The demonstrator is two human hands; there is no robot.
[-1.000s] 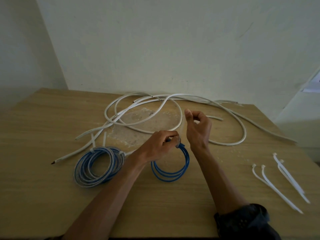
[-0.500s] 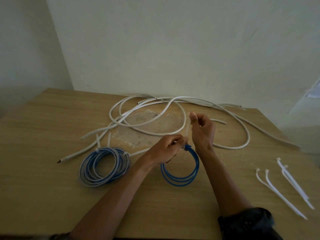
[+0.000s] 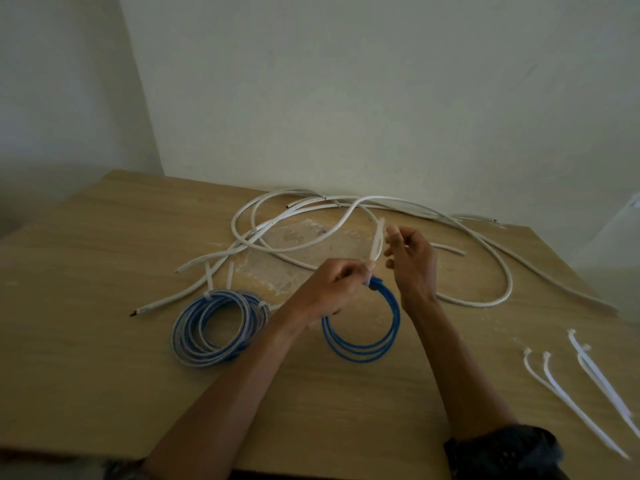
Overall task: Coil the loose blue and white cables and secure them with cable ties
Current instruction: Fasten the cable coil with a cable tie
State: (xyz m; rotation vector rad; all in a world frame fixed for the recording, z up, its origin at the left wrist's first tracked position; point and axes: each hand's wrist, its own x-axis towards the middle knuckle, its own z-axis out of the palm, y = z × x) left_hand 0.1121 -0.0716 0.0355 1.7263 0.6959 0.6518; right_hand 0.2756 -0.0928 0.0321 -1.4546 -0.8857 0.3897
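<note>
A small coil of blue cable (image 3: 362, 344) lies on the wooden table (image 3: 86, 358) in front of me. My left hand (image 3: 337, 285) pinches the coil's top, where a white cable tie (image 3: 376, 242) wraps it. The tie's tail stands up from there. My right hand (image 3: 410, 263) is just right of the tail with fingers loosely spread, apparently not gripping it. To the left sits a larger blue and white coil (image 3: 218, 329), bound with white ties. Loose white cables (image 3: 346, 220) sprawl across the back of the table.
Several spare white cable ties (image 3: 585, 386) lie at the table's right front. A wall rises close behind the table. A pale scuffed patch marks the tabletop under the white cables.
The tie's tail now stands longer above the blue coil. My right hand has loosened from a pinch into spread fingers. The view has shifted slightly.
</note>
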